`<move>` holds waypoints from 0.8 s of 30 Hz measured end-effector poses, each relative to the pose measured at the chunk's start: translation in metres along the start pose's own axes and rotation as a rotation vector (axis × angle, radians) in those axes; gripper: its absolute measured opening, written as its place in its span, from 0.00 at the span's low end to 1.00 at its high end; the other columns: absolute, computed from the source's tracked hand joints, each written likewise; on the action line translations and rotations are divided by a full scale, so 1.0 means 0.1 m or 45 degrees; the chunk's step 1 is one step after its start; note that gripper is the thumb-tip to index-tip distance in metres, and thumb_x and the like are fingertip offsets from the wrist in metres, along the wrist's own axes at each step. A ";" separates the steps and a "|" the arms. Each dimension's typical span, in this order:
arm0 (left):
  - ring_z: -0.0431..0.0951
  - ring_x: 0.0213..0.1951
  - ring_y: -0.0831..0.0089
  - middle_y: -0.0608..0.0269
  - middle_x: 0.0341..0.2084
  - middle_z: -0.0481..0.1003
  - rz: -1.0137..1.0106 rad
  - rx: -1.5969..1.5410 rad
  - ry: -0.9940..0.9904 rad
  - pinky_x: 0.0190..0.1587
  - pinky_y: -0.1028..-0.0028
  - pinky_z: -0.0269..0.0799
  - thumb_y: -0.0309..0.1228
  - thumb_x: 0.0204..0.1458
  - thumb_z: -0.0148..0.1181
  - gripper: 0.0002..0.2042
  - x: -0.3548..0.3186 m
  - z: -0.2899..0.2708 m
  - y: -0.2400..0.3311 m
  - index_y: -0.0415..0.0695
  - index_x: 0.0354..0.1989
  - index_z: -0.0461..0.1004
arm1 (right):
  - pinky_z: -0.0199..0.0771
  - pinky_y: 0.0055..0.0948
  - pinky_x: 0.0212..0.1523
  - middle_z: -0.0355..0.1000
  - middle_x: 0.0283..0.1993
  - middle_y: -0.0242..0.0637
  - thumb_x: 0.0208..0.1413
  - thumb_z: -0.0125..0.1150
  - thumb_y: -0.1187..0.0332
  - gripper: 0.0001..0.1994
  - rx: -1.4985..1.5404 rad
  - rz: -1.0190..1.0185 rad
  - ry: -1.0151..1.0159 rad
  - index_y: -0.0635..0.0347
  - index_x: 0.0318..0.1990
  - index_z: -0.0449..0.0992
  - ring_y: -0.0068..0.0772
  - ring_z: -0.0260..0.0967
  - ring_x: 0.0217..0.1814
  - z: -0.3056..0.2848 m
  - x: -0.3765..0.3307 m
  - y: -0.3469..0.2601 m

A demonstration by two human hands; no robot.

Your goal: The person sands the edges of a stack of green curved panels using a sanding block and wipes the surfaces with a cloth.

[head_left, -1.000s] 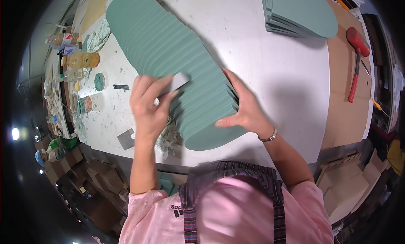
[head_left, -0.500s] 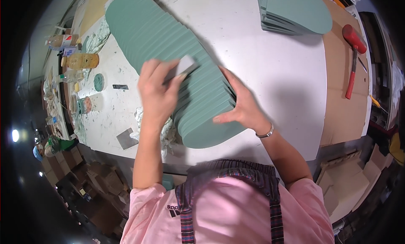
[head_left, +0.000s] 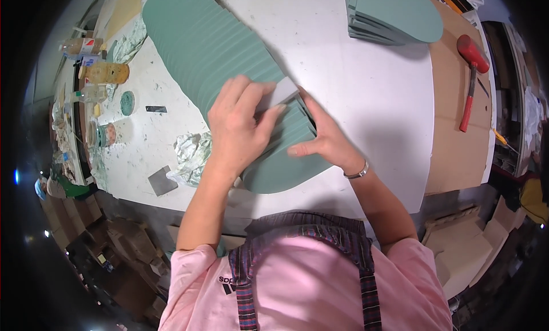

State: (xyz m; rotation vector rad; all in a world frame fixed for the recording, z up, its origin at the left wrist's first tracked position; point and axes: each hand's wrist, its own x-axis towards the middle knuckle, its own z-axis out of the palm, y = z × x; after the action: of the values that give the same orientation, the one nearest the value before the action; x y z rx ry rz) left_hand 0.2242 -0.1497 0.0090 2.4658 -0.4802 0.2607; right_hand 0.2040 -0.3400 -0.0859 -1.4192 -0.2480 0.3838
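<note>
This is a workshop, a place for hand production. A large white worktable, smeared with green paint at its left, carries a long fanned row of green sole-shaped sheets and a second stack of them at the far right. A red mallet lies on brown board to the right. Jars and bottles crowd the left edge, and cardboard boxes sit near on the floor.

Upper left of frame: clear bottle lying flat, white label with red and blue. Just below: amber jar. Lower left: brown cardboard boxes under table edge.
</note>
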 end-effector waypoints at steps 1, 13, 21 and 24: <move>0.73 0.34 0.55 0.56 0.28 0.70 0.010 0.014 -0.016 0.35 0.62 0.70 0.24 0.39 0.71 0.15 -0.01 -0.02 -0.01 0.39 0.37 0.77 | 0.49 0.36 0.74 0.52 0.74 0.57 0.32 0.81 0.56 0.60 0.024 0.003 0.006 0.72 0.72 0.49 0.49 0.50 0.77 0.00 -0.02 0.01; 0.74 0.27 0.59 0.54 0.25 0.70 0.027 0.077 0.142 0.30 0.66 0.69 0.26 0.43 0.70 0.12 0.03 0.09 0.14 0.37 0.36 0.76 | 0.54 0.34 0.71 0.54 0.73 0.57 0.58 0.63 0.56 0.40 -0.130 0.032 0.116 0.73 0.70 0.53 0.45 0.54 0.74 0.11 -0.06 -0.17; 0.70 0.25 0.70 0.59 0.24 0.69 -0.152 0.022 0.180 0.28 0.74 0.66 0.23 0.42 0.70 0.12 -0.15 -0.16 0.09 0.34 0.36 0.78 | 0.66 0.31 0.63 0.71 0.61 0.54 0.65 0.54 0.55 0.29 -0.286 0.256 0.314 0.68 0.66 0.65 0.46 0.70 0.62 0.23 0.12 -0.28; 0.71 0.26 0.68 0.59 0.24 0.69 -0.026 0.140 0.163 0.29 0.73 0.67 0.25 0.43 0.70 0.13 -0.09 -0.02 0.09 0.34 0.37 0.78 | 0.67 0.31 0.60 0.74 0.58 0.54 0.66 0.53 0.57 0.26 -0.208 0.209 0.366 0.67 0.64 0.67 0.45 0.72 0.60 0.21 0.14 -0.20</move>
State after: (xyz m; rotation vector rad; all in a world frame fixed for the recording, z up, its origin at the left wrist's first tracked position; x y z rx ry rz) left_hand 0.2124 -0.1525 0.0130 2.5393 -0.3953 0.4443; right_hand 0.2104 -0.3171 -0.0640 -1.6409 0.0738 0.2934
